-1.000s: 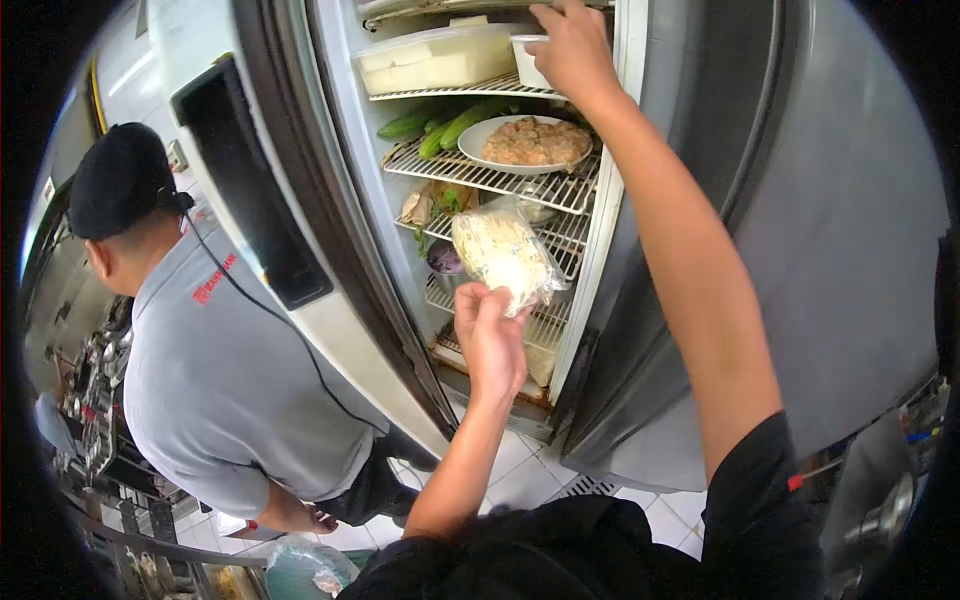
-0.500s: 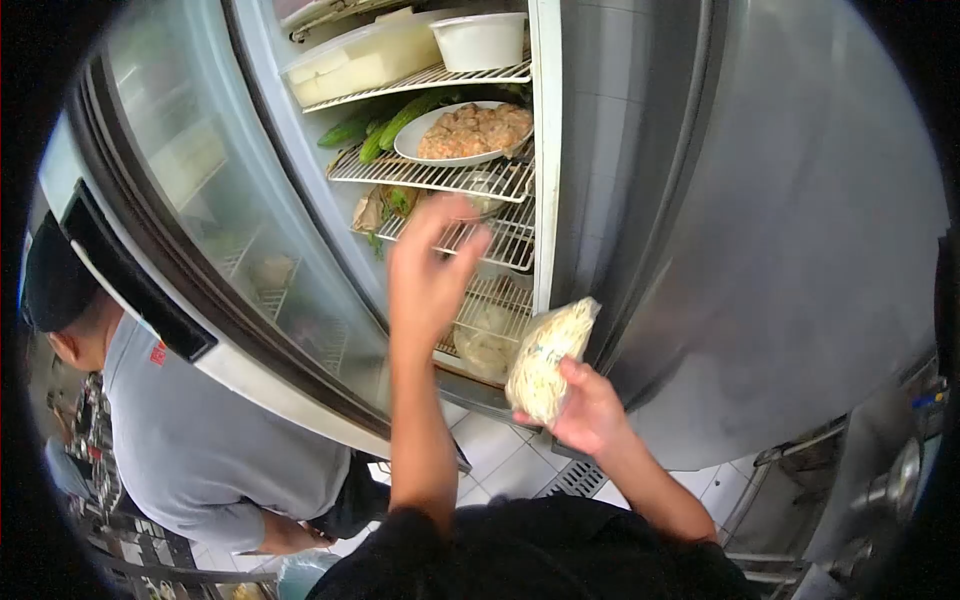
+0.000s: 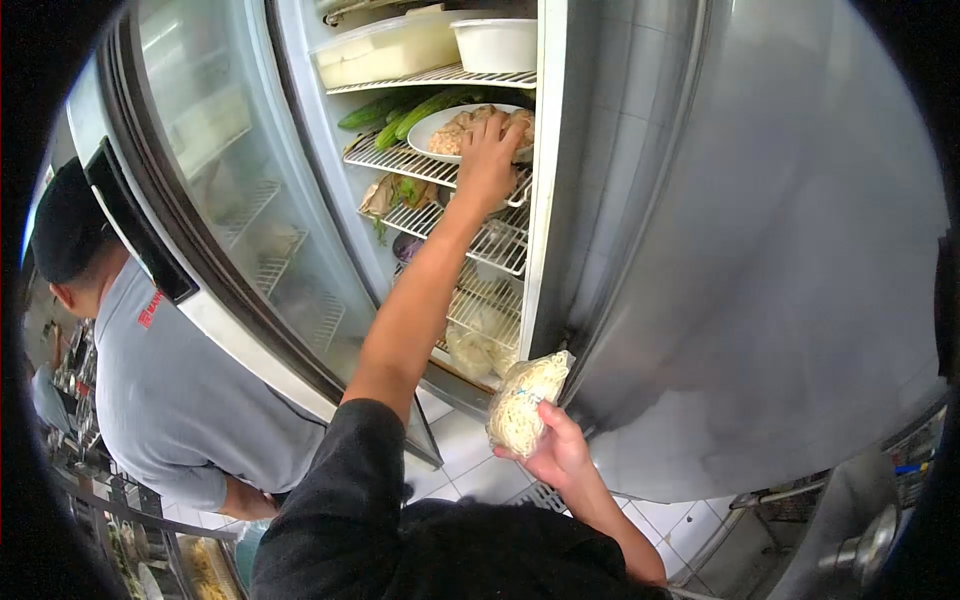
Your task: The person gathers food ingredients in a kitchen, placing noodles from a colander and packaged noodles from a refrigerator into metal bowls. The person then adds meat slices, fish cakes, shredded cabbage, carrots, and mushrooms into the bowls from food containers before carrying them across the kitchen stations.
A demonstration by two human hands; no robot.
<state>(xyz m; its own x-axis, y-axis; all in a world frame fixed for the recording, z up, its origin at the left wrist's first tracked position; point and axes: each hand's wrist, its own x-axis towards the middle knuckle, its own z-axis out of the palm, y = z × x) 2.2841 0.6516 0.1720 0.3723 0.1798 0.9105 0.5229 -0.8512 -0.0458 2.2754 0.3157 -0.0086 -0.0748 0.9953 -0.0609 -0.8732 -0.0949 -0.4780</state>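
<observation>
My left hand reaches into the fridge, its fingers spread over the minced-looking pinkish meat on a white oval plate. Whether the fingertips touch the meat or the plate's edge is hard to see. Low in front of the fridge, my right hand grips a clear plastic bag of noodles, pale yellow and thin-stranded, with the thumb on its near side. Green cucumber-like vegetables lie left of the plate on the same wire shelf.
The glass fridge door stands ajar on the left, with a person in a grey shirt behind it. Above are a clear tub and a white tub. Lower shelves hold a leafy bundle and plastic bags. A steel panel rises at right.
My left hand has moved up and inward from in front of the lower shelf to the meat plate. The right hand, still holding the bag, has shifted slightly down and left.
</observation>
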